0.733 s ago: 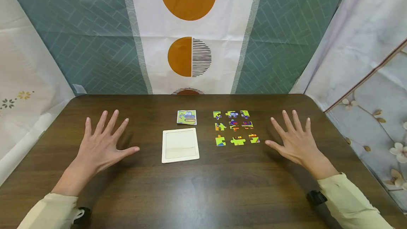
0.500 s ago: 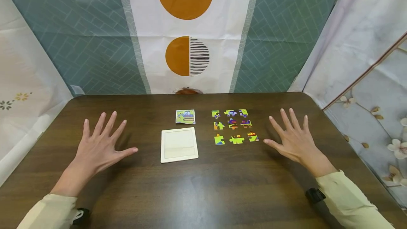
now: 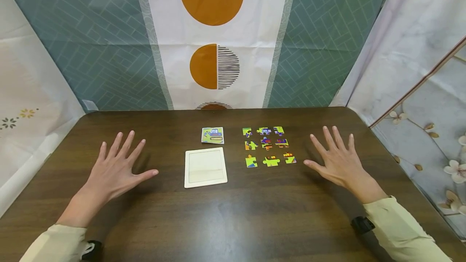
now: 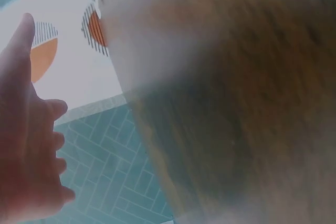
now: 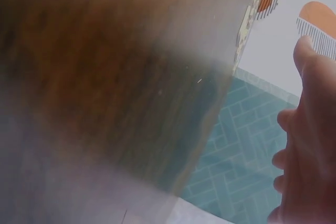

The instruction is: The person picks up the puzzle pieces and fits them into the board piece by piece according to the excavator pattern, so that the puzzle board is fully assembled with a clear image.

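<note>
My left hand (image 3: 113,172) is spread over the left side of the table, palm down, holding nothing. On the right, my right hand (image 3: 339,165) is spread the same way with nothing in it. A pale square puzzle tray (image 3: 187,169) with a raised rim lies between the hands, nearer the left one. Just behind it is a small picture card (image 3: 212,135) showing a blue excavator on green. Several loose jigsaw pieces (image 3: 271,161) lie apart in rows, right of the tray and nearest my right thumb. Both wrist views show the hands from the side, fingers extended.
The dark wooden table (image 3: 218,221) reaches back to a patterned cloth (image 3: 302,51) hanging behind its far edge. White flowered curtains (image 3: 418,140) hang close along the right and left sides. A dark band (image 3: 362,225) sits at my right wrist.
The head view shifts slightly. Both hands stay spread in almost the same places, and the tray, card and jigsaw pieces have not moved on the table.
</note>
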`<state>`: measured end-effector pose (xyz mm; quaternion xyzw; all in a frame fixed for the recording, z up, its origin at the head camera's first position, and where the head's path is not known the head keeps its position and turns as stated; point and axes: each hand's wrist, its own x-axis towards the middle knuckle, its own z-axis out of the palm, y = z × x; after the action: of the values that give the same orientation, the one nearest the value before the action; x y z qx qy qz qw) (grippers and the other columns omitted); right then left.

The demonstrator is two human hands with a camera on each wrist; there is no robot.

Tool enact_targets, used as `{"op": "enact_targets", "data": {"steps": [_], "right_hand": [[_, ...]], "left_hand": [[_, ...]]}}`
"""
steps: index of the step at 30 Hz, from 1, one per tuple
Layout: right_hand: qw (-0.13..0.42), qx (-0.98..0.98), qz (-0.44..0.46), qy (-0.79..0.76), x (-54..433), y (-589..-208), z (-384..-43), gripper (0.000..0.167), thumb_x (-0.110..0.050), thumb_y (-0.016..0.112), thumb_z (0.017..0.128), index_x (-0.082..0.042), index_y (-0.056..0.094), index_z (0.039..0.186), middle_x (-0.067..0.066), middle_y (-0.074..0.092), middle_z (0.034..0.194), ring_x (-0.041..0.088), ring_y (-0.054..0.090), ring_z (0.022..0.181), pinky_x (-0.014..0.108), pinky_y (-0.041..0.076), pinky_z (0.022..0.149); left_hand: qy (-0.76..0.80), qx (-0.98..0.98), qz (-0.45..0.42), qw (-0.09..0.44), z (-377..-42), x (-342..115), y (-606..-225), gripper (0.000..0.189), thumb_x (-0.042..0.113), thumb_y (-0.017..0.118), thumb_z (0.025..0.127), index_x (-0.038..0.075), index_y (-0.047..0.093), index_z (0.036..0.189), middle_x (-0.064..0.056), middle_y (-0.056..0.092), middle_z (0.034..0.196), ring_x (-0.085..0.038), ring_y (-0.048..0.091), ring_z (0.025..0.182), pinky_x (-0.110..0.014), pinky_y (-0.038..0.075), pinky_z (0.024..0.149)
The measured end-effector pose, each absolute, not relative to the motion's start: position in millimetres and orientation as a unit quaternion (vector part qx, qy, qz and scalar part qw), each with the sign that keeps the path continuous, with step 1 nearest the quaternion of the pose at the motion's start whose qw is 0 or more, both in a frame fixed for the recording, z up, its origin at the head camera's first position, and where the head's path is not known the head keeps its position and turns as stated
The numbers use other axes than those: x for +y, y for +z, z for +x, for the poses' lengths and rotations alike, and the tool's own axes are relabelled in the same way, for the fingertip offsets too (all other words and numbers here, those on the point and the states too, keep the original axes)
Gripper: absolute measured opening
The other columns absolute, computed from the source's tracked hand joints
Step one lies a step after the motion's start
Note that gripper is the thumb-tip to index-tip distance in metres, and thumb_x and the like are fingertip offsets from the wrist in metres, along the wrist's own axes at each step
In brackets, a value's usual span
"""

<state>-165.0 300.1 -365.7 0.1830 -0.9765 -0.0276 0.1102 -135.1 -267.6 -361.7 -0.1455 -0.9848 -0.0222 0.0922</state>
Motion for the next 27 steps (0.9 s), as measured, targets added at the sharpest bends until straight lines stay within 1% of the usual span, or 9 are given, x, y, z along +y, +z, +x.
{"op": "enact_targets", "data": {"steps": [3, 6, 12, 16, 19, 27], "right_hand": [[0.089, -0.980, 0.179, -0.021, 300.1, -365.9, -165.4, 0.081, -0.067, 0.045, 0.091, -0.008, 0.039, 0.147, 0.032, 0.022, 0.151, 0.050, 0.013, 0.140, 0.075, 0.004, 0.102], [0.072, -0.982, 0.174, -0.012, 300.5, -366.0, -166.3, 0.081, -0.065, 0.044, 0.092, -0.007, 0.037, 0.148, 0.033, 0.019, 0.152, 0.050, 0.010, 0.140, 0.075, 0.003, 0.102], [0.050, -0.984, 0.169, 0.008, 299.4, -366.0, -169.8, 0.080, -0.063, 0.045, 0.093, -0.005, 0.036, 0.148, 0.034, 0.018, 0.152, 0.050, 0.008, 0.141, 0.073, 0.007, 0.103], [0.042, -0.985, 0.169, 0.013, 297.4, -366.1, -173.2, 0.080, -0.062, 0.045, 0.094, -0.004, 0.036, 0.148, 0.035, 0.019, 0.151, 0.051, 0.010, 0.140, 0.073, 0.010, 0.103], [0.036, -0.985, 0.169, 0.016, 294.1, -365.1, -176.4, 0.080, -0.061, 0.045, 0.094, -0.003, 0.036, 0.148, 0.034, 0.019, 0.151, 0.051, 0.011, 0.140, 0.071, 0.010, 0.104], [0.024, -0.985, 0.171, 0.019, 279.6, -359.5, -184.0, 0.079, -0.060, 0.043, 0.095, -0.004, 0.034, 0.149, 0.033, 0.017, 0.153, 0.048, 0.009, 0.141, 0.069, 0.011, 0.107]], "left_hand": [[-0.027, -0.986, -0.144, 0.081, -134.7, -264.8, -360.7, 0.097, 0.072, 0.050, 0.083, 0.003, 0.035, 0.149, -0.024, 0.012, 0.157, -0.045, 0.004, 0.143, -0.065, -0.005, 0.108], [-0.031, -0.986, -0.147, 0.069, -135.1, -259.1, -360.1, 0.098, 0.072, 0.050, 0.084, 0.001, 0.034, 0.149, -0.026, 0.015, 0.156, -0.044, 0.003, 0.143, -0.064, -0.006, 0.109], [-0.064, -0.985, -0.157, 0.041, -138.7, -239.9, -358.1, 0.103, 0.071, 0.053, 0.084, -0.005, 0.030, 0.148, -0.029, 0.020, 0.153, -0.047, 0.011, 0.142, -0.063, 0.012, 0.110], [-0.079, -0.982, -0.171, 0.021, -141.3, -227.2, -358.1, 0.104, 0.071, 0.054, 0.083, -0.007, 0.029, 0.148, -0.028, 0.021, 0.154, -0.046, 0.017, 0.140, -0.061, 0.018, 0.109], [-0.094, -0.978, -0.188, 0.012, -143.7, -219.6, -361.8, 0.104, 0.070, 0.056, 0.082, -0.006, 0.030, 0.148, -0.026, 0.024, 0.154, -0.045, 0.020, 0.140, -0.061, 0.021, 0.109], [-0.141, -0.964, -0.224, -0.001, -152.2, -205.2, -375.8, 0.101, 0.066, 0.063, 0.079, -0.004, 0.035, 0.147, -0.023, 0.030, 0.152, -0.043, 0.022, 0.140, -0.061, 0.020, 0.109]]}}
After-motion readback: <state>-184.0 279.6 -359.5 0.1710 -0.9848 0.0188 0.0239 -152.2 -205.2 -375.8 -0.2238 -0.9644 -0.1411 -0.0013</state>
